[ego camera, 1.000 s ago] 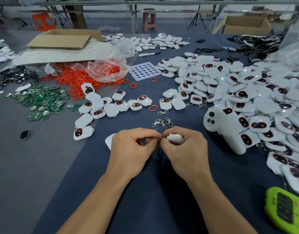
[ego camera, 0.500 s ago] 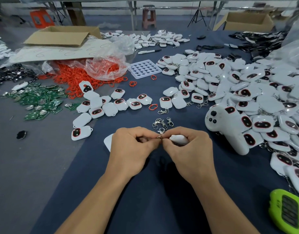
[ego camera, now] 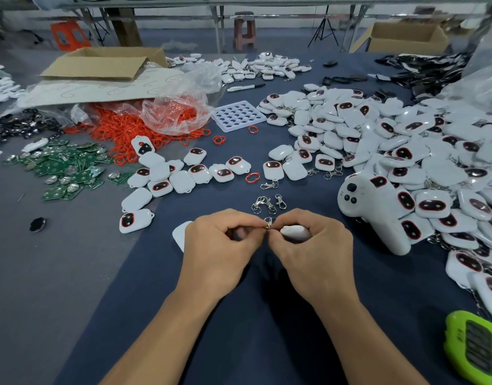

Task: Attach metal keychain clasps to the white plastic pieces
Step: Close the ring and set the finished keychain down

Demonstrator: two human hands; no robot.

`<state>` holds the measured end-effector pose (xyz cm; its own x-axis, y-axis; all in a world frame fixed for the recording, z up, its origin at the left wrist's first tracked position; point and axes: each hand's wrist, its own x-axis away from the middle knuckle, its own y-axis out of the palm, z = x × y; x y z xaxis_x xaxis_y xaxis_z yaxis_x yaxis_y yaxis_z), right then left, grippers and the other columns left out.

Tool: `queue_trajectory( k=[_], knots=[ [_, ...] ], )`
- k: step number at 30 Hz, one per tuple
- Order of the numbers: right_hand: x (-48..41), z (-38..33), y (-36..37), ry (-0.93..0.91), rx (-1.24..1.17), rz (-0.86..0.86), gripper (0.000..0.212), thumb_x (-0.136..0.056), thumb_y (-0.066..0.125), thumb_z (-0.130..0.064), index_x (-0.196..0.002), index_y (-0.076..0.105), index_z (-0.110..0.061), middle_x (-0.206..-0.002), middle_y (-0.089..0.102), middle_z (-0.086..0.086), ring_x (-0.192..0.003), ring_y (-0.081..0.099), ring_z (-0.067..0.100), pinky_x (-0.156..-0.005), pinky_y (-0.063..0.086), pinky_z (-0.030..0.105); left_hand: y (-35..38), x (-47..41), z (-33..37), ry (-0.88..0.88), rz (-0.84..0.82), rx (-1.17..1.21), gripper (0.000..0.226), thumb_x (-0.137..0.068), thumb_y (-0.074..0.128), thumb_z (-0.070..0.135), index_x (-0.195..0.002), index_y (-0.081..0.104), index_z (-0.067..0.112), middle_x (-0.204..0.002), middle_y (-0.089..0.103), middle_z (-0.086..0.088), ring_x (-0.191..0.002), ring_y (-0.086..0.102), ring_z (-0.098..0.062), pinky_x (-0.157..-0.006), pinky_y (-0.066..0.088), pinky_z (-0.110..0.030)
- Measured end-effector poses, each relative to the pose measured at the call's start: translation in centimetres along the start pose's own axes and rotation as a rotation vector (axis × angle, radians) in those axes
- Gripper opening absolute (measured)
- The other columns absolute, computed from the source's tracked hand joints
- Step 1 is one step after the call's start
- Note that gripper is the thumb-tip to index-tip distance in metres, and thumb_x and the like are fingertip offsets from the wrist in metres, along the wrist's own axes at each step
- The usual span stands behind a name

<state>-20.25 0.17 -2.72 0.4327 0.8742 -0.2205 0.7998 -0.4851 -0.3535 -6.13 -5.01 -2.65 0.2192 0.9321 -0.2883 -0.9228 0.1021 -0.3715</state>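
Observation:
My left hand (ego camera: 221,251) and my right hand (ego camera: 314,254) meet fingertip to fingertip over the dark blue table. Between them sits a small metal keychain clasp (ego camera: 269,224), pinched by my left fingers. My right hand grips a white plastic piece (ego camera: 295,232), mostly hidden by the fingers. Another white piece (ego camera: 179,234) lies flat behind my left hand. Three loose clasps (ego camera: 267,203) lie just beyond my hands. A large heap of white pieces with dark red-rimmed windows (ego camera: 406,151) fills the right side.
A white controller-shaped device (ego camera: 372,209) lies right of my hands. A row of white pieces (ego camera: 183,173), red rings (ego camera: 145,129), green circuit boards (ego camera: 64,168), a white holed tray (ego camera: 238,115), a cardboard box (ego camera: 100,63) and a green device (ego camera: 475,345) surround the area.
Both hands stayed together, working the clasp at the white piece; the clasp shows a little more between the fingertips. The view shifted slightly.

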Motion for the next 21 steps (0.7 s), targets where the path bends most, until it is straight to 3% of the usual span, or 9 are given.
queue_trajectory(
  k=[7, 16, 21],
  knots=[
    [0.02, 0.34, 0.15, -0.085, 0.072, 0.033, 0.023, -0.076, 0.083, -0.009, -0.073, 0.072, -0.029, -0.074, 0.07, -0.016, -0.071, 0.068, 0.009, -0.064, 0.049, 0.013, 0.3, 0.16, 0.06, 0.04, 0.057, -0.101, 0.024, -0.072, 0.077, 0.016, -0.079, 0.075, 0.039, -0.072, 0.067, 0.015, -0.066, 0.06, -0.005, -0.059, 0.041, -0.008],
    [0.1, -0.14, -0.2, -0.033, -0.064, -0.011, 0.025, -0.078, 0.083, -0.008, -0.077, 0.075, -0.032, -0.071, 0.073, -0.016, -0.07, 0.07, 0.005, -0.063, 0.048, 0.009, -0.06, -0.15, -0.16, -0.012, 0.009, 0.033, 0.03, -0.08, 0.08, 0.01, -0.076, 0.077, 0.039, -0.072, 0.069, 0.008, -0.063, 0.059, -0.014, -0.059, 0.048, -0.022],
    [0.07, -0.14, -0.24, -0.024, -0.055, 0.0, 0.028, -0.08, 0.081, -0.008, -0.08, 0.075, -0.035, -0.076, 0.073, -0.017, -0.074, 0.07, 0.006, -0.066, 0.051, 0.012, -0.11, -0.09, -0.02, -0.049, -0.01, 0.057, 0.032, -0.08, 0.083, 0.006, -0.077, 0.079, 0.038, -0.073, 0.072, 0.009, -0.062, 0.06, -0.012, -0.059, 0.048, -0.018]
  ],
)
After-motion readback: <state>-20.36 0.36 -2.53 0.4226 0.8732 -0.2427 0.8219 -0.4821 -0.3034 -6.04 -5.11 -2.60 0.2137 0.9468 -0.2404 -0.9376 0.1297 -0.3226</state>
